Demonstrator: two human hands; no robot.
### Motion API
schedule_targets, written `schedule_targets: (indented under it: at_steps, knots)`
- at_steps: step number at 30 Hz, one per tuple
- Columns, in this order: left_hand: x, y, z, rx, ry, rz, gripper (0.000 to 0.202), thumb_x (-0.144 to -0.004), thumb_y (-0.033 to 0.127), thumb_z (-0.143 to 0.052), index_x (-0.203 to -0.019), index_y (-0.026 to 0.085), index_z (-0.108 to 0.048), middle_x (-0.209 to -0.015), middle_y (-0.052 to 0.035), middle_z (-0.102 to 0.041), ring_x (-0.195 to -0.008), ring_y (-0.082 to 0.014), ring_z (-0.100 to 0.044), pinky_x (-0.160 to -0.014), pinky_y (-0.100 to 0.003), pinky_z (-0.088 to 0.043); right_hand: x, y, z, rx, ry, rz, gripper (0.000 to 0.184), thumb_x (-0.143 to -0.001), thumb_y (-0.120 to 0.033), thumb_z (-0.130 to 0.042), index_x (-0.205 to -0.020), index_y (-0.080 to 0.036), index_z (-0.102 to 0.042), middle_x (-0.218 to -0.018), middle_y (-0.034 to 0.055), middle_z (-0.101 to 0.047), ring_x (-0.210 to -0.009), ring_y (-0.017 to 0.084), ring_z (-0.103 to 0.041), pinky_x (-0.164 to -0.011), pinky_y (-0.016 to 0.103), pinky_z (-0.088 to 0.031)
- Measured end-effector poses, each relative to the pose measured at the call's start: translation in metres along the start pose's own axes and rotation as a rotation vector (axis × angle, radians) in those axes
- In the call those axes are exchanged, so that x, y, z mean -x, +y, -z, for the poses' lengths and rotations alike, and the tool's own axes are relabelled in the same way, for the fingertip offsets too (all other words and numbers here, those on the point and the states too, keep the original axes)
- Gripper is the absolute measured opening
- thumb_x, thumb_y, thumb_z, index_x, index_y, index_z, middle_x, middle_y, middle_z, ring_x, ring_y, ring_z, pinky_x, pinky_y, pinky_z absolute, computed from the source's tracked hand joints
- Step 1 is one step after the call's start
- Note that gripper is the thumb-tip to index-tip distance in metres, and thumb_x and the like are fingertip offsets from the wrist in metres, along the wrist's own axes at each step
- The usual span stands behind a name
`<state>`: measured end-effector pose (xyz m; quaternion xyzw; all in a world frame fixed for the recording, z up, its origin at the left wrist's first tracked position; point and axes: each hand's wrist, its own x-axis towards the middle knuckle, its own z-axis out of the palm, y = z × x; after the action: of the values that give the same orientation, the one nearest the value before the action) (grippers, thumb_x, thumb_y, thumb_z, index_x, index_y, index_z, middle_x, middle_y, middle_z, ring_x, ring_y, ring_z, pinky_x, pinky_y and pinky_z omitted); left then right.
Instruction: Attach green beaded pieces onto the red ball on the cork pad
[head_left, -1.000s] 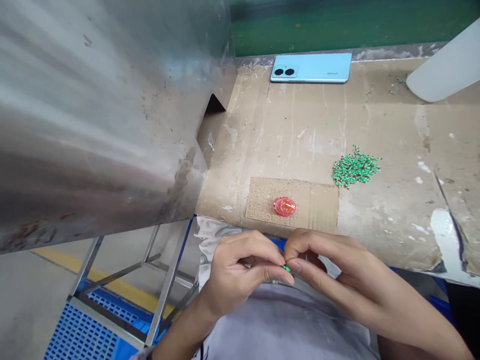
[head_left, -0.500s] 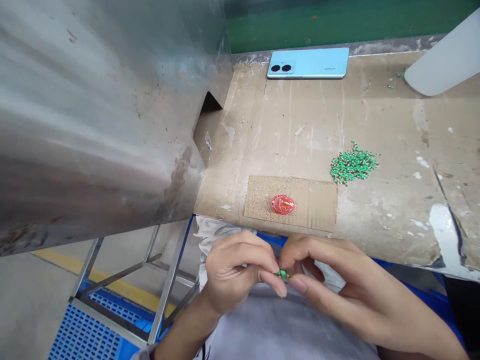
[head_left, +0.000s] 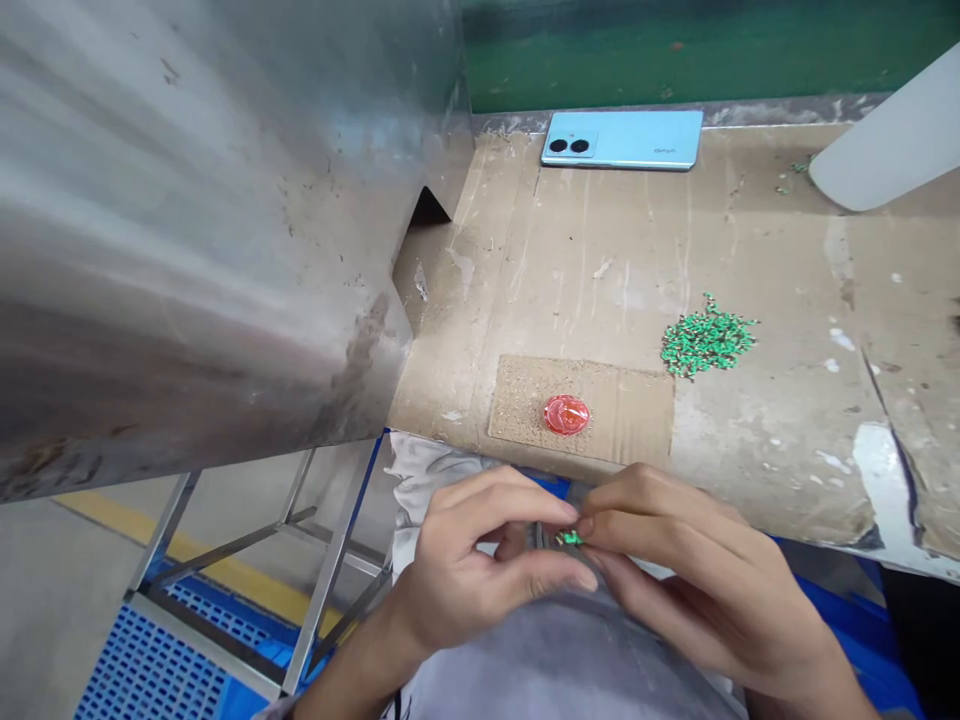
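A small green piece with brassy ends (head_left: 570,538) is pinched between the thumb and forefinger of my right hand (head_left: 690,570), just beyond the bench's front edge. My left hand (head_left: 487,560) is close beside it, thumb and forefinger apart around the piece, the forefinger tip almost at my right fingertips. A loose pile of similar green pieces (head_left: 707,340) lies on the cardboard-covered bench. Nearer to me, a shiny red oval object (head_left: 566,414) sits on a small cardboard sheet (head_left: 637,405) dotted with tiny specks.
A light blue phone (head_left: 622,140) lies at the back of the bench (head_left: 562,250). A white cylindrical object (head_left: 885,140) leans in at right, with a few green bits beside it. A large metal housing (head_left: 225,230) fills the left. Below it is a metal-framed stool (head_left: 330,560).
My left fingers have parted from the green piece, which now sits in my right fingertips. My right hand has turned, and its fingers have closed together more. The view has shifted slightly.
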<state>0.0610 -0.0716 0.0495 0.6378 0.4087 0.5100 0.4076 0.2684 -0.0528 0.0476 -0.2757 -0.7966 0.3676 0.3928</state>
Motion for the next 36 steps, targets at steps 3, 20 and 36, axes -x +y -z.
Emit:
schedule_targets:
  at_steps: [3,20,36]
  knots:
    - [0.001,0.005,0.001,-0.034,-0.041,0.056,0.012,-0.090,0.017,-0.082,-0.102,0.016,-0.079,-0.077,-0.0017,-0.074,-0.048,-0.0073,-0.047,-0.046,-0.020,-0.043,0.003,0.002,0.001,0.078,0.012,0.042,0.021,-0.100,-0.004,-0.061,-0.116,-0.015,-0.067,-0.100,0.0086,-0.075,-0.086,0.018,-0.071,-0.073,0.030,-0.060]
    - [0.002,0.006,-0.005,-0.018,0.016,0.095,0.017,-0.077,0.001,-0.068,-0.086,0.016,-0.071,-0.061,-0.0032,-0.076,-0.043,-0.0138,-0.068,-0.043,-0.017,-0.048,-0.002,-0.002,0.003,0.247,-0.011,0.091,0.017,-0.103,-0.006,-0.057,-0.110,-0.018,-0.066,-0.094,0.0063,-0.076,-0.080,0.017,-0.073,-0.066,0.028,-0.061]
    - [0.001,0.009,-0.007,0.251,0.030,0.393,0.010,-0.081,0.007,-0.071,-0.081,0.017,-0.067,-0.055,-0.0008,-0.074,-0.039,-0.0125,-0.066,-0.040,-0.016,-0.049,0.000,-0.002,-0.006,0.124,0.030,0.041,0.022,-0.099,-0.002,-0.060,-0.114,-0.016,-0.068,-0.096,0.0076,-0.075,-0.085,0.019,-0.075,-0.070,0.029,-0.063]
